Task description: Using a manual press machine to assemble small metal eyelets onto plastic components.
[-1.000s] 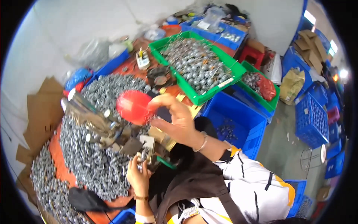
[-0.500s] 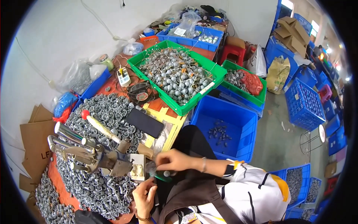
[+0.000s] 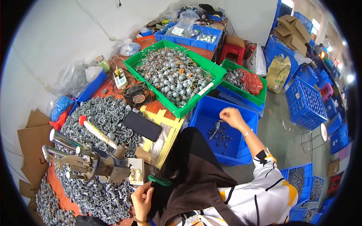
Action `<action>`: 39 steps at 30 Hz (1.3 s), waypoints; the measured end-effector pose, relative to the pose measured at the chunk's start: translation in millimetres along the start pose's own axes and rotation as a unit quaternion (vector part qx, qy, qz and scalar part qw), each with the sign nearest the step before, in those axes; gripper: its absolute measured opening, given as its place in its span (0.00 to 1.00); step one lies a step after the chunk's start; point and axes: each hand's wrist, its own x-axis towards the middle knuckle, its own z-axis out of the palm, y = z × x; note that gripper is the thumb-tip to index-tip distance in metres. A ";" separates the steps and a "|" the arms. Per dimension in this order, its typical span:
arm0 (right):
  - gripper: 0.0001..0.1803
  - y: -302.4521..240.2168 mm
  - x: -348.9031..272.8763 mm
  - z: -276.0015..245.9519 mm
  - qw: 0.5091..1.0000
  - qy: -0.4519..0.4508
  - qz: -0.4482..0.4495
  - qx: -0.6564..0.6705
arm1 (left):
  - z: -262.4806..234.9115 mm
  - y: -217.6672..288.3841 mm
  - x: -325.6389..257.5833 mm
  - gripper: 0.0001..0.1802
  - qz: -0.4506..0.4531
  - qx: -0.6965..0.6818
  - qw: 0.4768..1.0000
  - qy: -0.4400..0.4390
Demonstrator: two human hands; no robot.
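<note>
My right hand [image 3: 232, 117] reaches over the blue bin [image 3: 244, 150], fingers drawn together and pointing down. A small grey plastic part [image 3: 215, 129] with a pale stem hangs right at its fingertips, above similar pieces on the bin's floor. My left hand [image 3: 142, 199] stays low by the hand press [image 3: 102, 162], thumb and forefinger close together. Whatever they hold is too small to make out. Just beyond those fingertips is a curved green handle [image 3: 160, 180], above my lap. The press's pale block fixture [image 3: 136, 171] stands beside it.
Grey plastic parts [image 3: 102, 196] heap around the press. A black phone [image 3: 142, 125] lies near a small fan [image 3: 138, 95]. Behind them is a green tray [image 3: 181, 112] of grey balls with wires. A smaller green tray [image 3: 260, 100] holds a red bag. Cardboard [image 3: 36, 139] leans at left.
My right hand has moved from beside the press fixture, away and to the right, over the blue bin with a grey part. The left hand has barely moved.
</note>
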 end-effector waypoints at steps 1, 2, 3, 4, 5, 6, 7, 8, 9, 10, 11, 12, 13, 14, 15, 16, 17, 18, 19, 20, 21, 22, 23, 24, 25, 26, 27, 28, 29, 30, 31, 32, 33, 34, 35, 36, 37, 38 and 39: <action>0.06 -14.9 15.8 -4.9 0.998 0.022 -0.019 0.051 | 1.1 -2.3 1.0 0.10 0.003 -0.001 1.000 0.007; 0.07 -32.4 34.8 -6.8 0.993 0.044 -0.037 0.101 | 1.4 -2.1 1.4 0.10 -0.001 0.000 1.000 0.007; 0.07 -45.9 55.1 -4.0 0.991 0.060 -0.052 0.109 | 0.8 -1.2 1.7 0.10 -0.002 0.008 1.000 0.011; 0.08 -59.3 76.7 -0.9 0.988 0.078 -0.067 0.116 | 0.0 -0.6 2.0 0.10 -0.001 0.015 1.000 0.016; 0.08 -71.1 100.8 4.5 0.986 0.098 -0.083 0.111 | -0.3 1.4 0.8 0.10 -0.020 0.007 1.000 0.017; 0.08 -82.4 126.0 8.7 0.982 0.117 -0.100 0.105 | -1.9 4.1 -0.1 0.10 -0.022 0.007 0.999 0.022; 0.09 -89.1 153.8 14.2 0.980 0.142 -0.101 0.097 | -3.7 6.6 -1.5 0.10 -0.018 0.022 0.999 0.017; 0.09 -91.2 181.6 19.0 0.977 0.169 -0.102 0.086 | -4.9 7.8 -2.7 0.10 -0.014 0.034 0.999 0.012; 0.09 -95.0 209.8 26.3 0.976 0.187 -0.082 0.071 | -7.2 7.0 -5.9 0.10 -0.018 0.036 0.999 0.019; 0.09 -97.5 235.4 37.0 0.975 0.205 -0.065 0.056 | -10.4 4.9 -10.2 0.10 -0.010 0.051 0.998 0.020; 0.09 -90.0 258.9 47.5 0.975 0.200 -0.073 0.059 | -12.4 2.7 -13.2 0.10 -0.001 0.065 0.998 0.020; 0.09 -77.2 282.6 58.4 0.971 0.217 -0.094 -0.040 | -13.1 0.1 -16.6 0.10 -0.004 0.065 0.997 0.032; 0.11 -69.7 301.1 71.8 0.957 0.230 -0.118 -0.134 | -14.0 -3.8 -21.8 0.10 -0.020 0.043 0.998 0.045; 0.14 -63.9 312.9 81.8 0.961 0.178 -0.130 -0.170 | -16.3 -7.5 -29.6 0.10 -0.040 0.022 0.997 0.064; 0.16 -22.3 337.4 50.3 0.946 0.154 -0.124 -0.255 | -15.7 -9.0 -22.2 0.09 0.014 0.041 0.998 0.056; 0.18 -68.0 307.0 61.4 0.981 0.016 -0.073 -0.179 | -25.2 -0.3 -33.6 0.10 -0.028 0.042 0.997 0.063; 0.23 -47.1 323.7 87.3 0.979 0.005 -0.144 -0.145 | -30.7 -0.5 -40.2 0.11 -0.040 0.059 0.994 0.081; 0.21 -49.1 318.6 71.3 0.993 -0.028 -0.045 -0.103 | -34.3 2.0 -38.8 0.12 -0.060 0.046 0.995 0.070; 0.13 -44.5 312.8 53.3 0.971 0.026 -0.076 -0.226 | -35.3 -8.3 -38.5 0.12 -0.025 0.067 0.994 0.078; 0.10 -28.1 313.4 37.6 0.972 0.086 -0.090 -0.201 | -36.8 -12.9 -33.8 0.12 -0.044 0.047 0.995 0.069; 0.12 -30.9 309.5 42.3 0.950 0.124 -0.149 -0.244 | -44.0 -13.8 -34.9 0.12 -0.035 0.070 0.993 0.083; 0.12 -37.6 306.2 48.2 0.948 0.125 -0.168 -0.240 | -49.1 -20.3 -38.5 0.11 -0.024 0.063 0.989 0.128; 0.11 -41.1 303.2 51.8 0.947 0.153 -0.210 -0.191 | -57.5 -23.8 -38.1 0.11 -0.009 0.076 0.985 0.156; 0.14 -39.8 303.7 49.8 0.958 0.144 -0.182 -0.170 | -64.2 -20.5 -31.8 0.11 -0.026 0.079 0.977 0.196; 0.15 -35.3 309.7 42.6 0.986 0.111 -0.108 0.068 | -71.5 -21.8 -23.6 0.12 -0.013 0.113 0.965 0.238; 0.15 -29.8 315.1 33.7 0.951 0.074 -0.024 0.300 | -76.5 -35.5 -16.6 0.12 0.016 0.139 0.949 0.284; 0.14 -30.4 319.7 24.5 0.920 0.065 -0.037 0.384 | -82.8 -51.0 -12.2 0.13 0.023 0.218 0.923 0.317; 0.13 -34.7 320.0 10.3 0.882 0.056 -0.047 0.465 | -87.7 -54.7 -5.3 0.14 0.016 0.253 0.906 0.340; 0.13 -41.1 322.6 -4.3 0.876 0.047 -0.072 0.474 | -92.0 -56.8 2.1 0.13 0.009 0.291 0.885 0.364; 0.12 -52.5 322.8 -17.5 0.868 0.036 -0.097 0.486 | -97.4 -55.7 5.6 0.13 0.002 0.332 0.860 0.388; 0.11 -73.8 315.5 -19.8 0.855 0.021 -0.096 0.509 | -103.6 -57.3 3.0 0.12 -0.016 0.367 0.846 0.386; 0.11 -93.5 306.4 -19.2 0.855 0.019 -0.093 0.510 | -108.4 -61.1 -0.5 0.12 -0.033 0.400 0.831 0.385; 0.11 -111.0 297.2 -23.2 0.842 0.021 -0.133 0.523 | -110.2 -63.0 -2.3 0.11 -0.032 0.424 0.823 0.377; 0.11 -117.5 290.9 -30.2 0.830 0.026 -0.174 0.530 | -106.6 -67.3 1.0 0.11 -0.028 0.418 0.828 0.372; 0.11 -124.1 284.5 -35.0 0.814 0.023 -0.198 0.545 | -103.4 -71.0 4.4 0.12 -0.037 0.439 0.819 0.366; 0.10 -135.9 268.0 -32.5 0.892 0.108 -0.255 0.358 | -100.2 -72.5 9.8 0.13 -0.043 0.459 0.811 0.360; 0.09 -150.2 249.7 -27.3 0.924 0.188 -0.296 0.154 | -101.2 -69.2 9.4 0.14 -0.046 0.474 0.804 0.356; 0.10 -144.0 248.1 -31.4 0.933 0.190 -0.307 0.020 | -95.6 -74.3 17.0 0.17 -0.052 0.494 0.782 0.377; 0.12 -146.3 246.1 -22.2 0.950 0.127 -0.282 0.043 | -95.4 -73.7 15.6 0.19 -0.060 0.485 0.781 0.388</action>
